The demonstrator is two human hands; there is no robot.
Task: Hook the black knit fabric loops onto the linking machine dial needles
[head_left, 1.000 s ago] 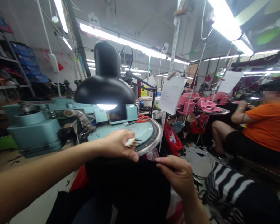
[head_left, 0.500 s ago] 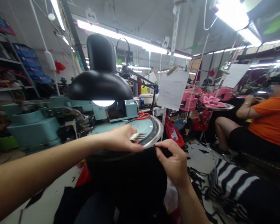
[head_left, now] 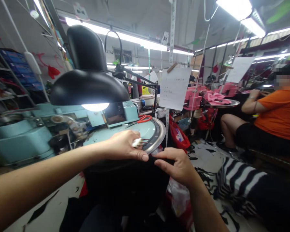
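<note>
A small white-handled tool with thin metal prongs (head_left: 137, 142) is held in my left hand (head_left: 122, 145), its prongs pointing right over the round machine plate. The left thumb rests at the rim, by the upper edge of a black knit fabric (head_left: 125, 183) that hangs down in front. My right hand (head_left: 177, 166) grips the fabric's edge between thumb and index finger, just right of the left thumb. Under both hands lies the teal linking machine dial (head_left: 145, 130) with its metal ring. Where the fabric meets the ring is partly hidden by the left hand.
Red-handled scissors (head_left: 144, 119) lie on the dial's far side. A black lamp (head_left: 89, 85) hangs low at the left. Behind the dial a paper sheet (head_left: 174, 88) hangs. A person in an orange shirt (head_left: 280, 114) sits at the right; striped fabric (head_left: 244, 177) lies nearer.
The view has turned slightly, shifting the lamp and machine left. My right hand has moved a little left and down along the fabric edge; my left thumb is now more extended at the rim.
</note>
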